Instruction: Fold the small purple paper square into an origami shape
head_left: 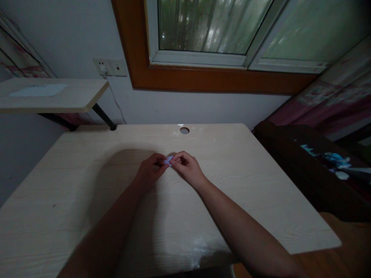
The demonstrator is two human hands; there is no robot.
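Note:
Between my two hands is a small pale lilac piece of paper (pixel 168 160), apparently folded. My left hand (pixel 151 166) pinches its left side between thumb and fingers. On the right, my right hand (pixel 186 165) grips the other edge the same way, its thumb across the front. The paper is held just over the light wood-grain desk (pixel 232 173), a little beyond its middle. My fingers cover part of the paper, so its full shape is hidden.
A raised shelf (pixel 95 94) on black legs stands at the back left, with a white sheet (pixel 39 90) on it. Behind the desk are a cable hole (pixel 184 131), a wall socket (pixel 110 67) with a plugged-in cord, and a window. Dark furniture (pixel 304 162) adjoins the right side.

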